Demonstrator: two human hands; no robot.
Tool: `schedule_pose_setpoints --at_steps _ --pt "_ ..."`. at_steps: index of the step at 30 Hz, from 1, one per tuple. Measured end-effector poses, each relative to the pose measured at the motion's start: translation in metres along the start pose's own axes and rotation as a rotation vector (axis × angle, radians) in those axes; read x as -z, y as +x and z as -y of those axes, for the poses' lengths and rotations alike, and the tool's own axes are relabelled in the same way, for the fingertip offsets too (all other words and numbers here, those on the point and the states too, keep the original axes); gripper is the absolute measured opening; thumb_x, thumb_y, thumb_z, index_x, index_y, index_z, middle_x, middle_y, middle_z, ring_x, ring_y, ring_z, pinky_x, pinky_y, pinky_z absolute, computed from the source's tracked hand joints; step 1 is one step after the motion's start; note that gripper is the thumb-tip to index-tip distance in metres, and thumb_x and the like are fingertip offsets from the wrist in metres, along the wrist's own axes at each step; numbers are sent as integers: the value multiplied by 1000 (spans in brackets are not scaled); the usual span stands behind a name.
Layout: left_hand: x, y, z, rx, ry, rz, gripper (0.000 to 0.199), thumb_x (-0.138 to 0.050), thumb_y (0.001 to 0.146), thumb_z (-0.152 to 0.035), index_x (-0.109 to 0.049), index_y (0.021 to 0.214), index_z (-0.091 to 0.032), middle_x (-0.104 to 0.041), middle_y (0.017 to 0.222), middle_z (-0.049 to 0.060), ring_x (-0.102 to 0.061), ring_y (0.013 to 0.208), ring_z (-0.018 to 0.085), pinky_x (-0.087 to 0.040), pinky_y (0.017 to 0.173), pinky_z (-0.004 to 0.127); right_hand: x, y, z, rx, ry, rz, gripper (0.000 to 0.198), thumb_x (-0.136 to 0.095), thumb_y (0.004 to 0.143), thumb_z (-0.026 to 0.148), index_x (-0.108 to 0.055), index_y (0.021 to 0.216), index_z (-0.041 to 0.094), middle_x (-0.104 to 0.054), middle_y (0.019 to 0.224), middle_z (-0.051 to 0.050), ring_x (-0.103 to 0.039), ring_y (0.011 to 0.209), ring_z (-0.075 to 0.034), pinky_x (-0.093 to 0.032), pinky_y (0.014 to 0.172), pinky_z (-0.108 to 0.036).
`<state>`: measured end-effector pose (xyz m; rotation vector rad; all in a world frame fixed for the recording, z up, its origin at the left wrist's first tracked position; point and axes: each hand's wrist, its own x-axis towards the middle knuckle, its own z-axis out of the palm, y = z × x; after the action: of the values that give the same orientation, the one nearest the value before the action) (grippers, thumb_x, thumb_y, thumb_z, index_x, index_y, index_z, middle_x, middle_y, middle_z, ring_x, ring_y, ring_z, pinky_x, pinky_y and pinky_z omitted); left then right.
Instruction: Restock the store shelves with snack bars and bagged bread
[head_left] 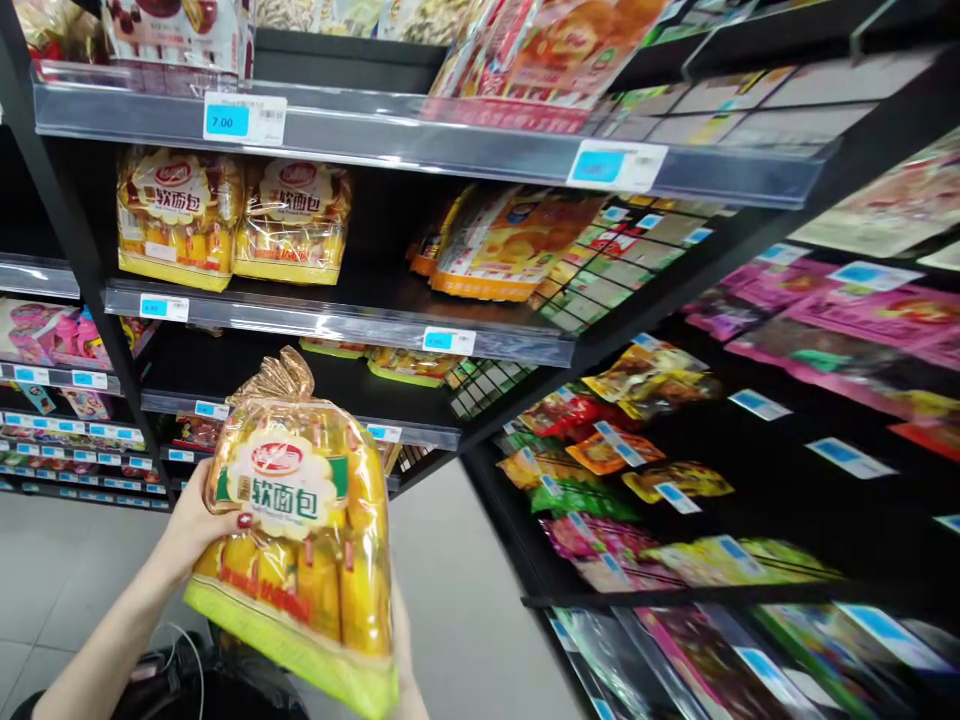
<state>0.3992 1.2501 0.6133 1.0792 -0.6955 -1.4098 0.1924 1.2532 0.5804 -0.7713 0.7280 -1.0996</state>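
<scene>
Head view showed me the clear plastic bag of yellow-wrapped bread [300, 510] held up before the black shelf's [210, 365] front edge, not set down; the left hand [196, 528] clasped its left side; the right hand [401, 625], mostly hidden, I couldn't tell.

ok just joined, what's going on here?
A person is holding a clear bag of yellow-wrapped bread in front of store shelving. The left hand grips one side, thumb on the front; the right hand is at the other side, mostly hidden behind the bag. The bag is tilted, its gathered top up and label facing the camera. Two similar bags stand side by side on a shelf beyond it.
</scene>
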Motion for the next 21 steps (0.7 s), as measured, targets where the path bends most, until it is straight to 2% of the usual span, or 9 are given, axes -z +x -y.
schedule_pose_setpoints --at_steps 2,5,7,11,14,16,17,19,21 --pt "-3 -4 -7 -40 252 -75 69 -83 55 -26 -46 113 -19 -64 113 11 -62 101 29 -51 82 36 4 -4 8 -32 68 -30 62 -47 76 70 -59 119 27 -64 121 -8 -59 110 -30 -50 87 -44" --pt "-7 -9 -11 -51 470 -122 68 -80 58 -34 -45 115 -19 -63 116 12 -60 107 31 -48 88 40 5 -9 14 -120 140 -91 71 -76 60 51 -54 124 29 -62 124 -7 -59 111 -31 -49 90 -43" --pt "-8 -10 -12 -53 530 -127 68 -79 60 -36 -45 116 -20 -63 116 12 -59 107 31 -47 90 41 3 -9 14 -156 155 -136 69 -78 59 42 -55 122 25 -64 120 -9 -60 109 -31 -49 91 -43" --pt "-7 -9 -11 -36 592 -116 71 -76 62 -38 -42 121 -19 -60 118 14 -59 107 32 -45 92 46 0 -9 15 -141 165 -179 61 -74 64 39 -55 119 22 -69 111 -10 -63 103 -31 -51 87 -44" --pt "-10 -14 -9 -149 744 -206 72 -69 71 -40 -35 131 -19 -46 133 16 -44 124 30 -33 105 48 -5 -12 21 -61 9 -192 63 -71 67 43 -51 123 22 -66 116 -11 -62 104 -31 -51 87 -44" --pt "-17 -23 -4 -261 826 -236 67 -64 77 -38 -35 134 -20 -35 141 14 -29 134 28 -20 112 47 -14 -17 24 42 -297 -283 66 -70 67 46 -49 124 21 -64 117 -12 -61 105 -32 -51 88 -46" --pt "-21 -29 0 -269 779 -173 65 -63 78 -37 -36 135 -23 -32 143 13 -25 137 27 -19 113 46 -21 -20 23 102 -496 -348 69 -70 67 46 -47 126 21 -63 116 -13 -61 104 -33 -51 88 -48" --pt "-28 -39 8 -165 465 81 70 -69 74 -39 -38 136 -28 -34 145 10 -28 135 30 -28 110 45 -38 -27 17 268 -873 -443 73 -70 69 41 -41 133 22 -61 119 -15 -60 104 -36 -50 87 -52" --pt "-29 -43 15 -20 56 277 81 -77 64 -41 -41 135 -30 -46 138 10 -42 127 33 -40 102 44 -55 -35 7 461 -1128 -389 79 -67 72 35 -31 142 24 -54 130 -15 -54 113 -38 -48 89 -54"
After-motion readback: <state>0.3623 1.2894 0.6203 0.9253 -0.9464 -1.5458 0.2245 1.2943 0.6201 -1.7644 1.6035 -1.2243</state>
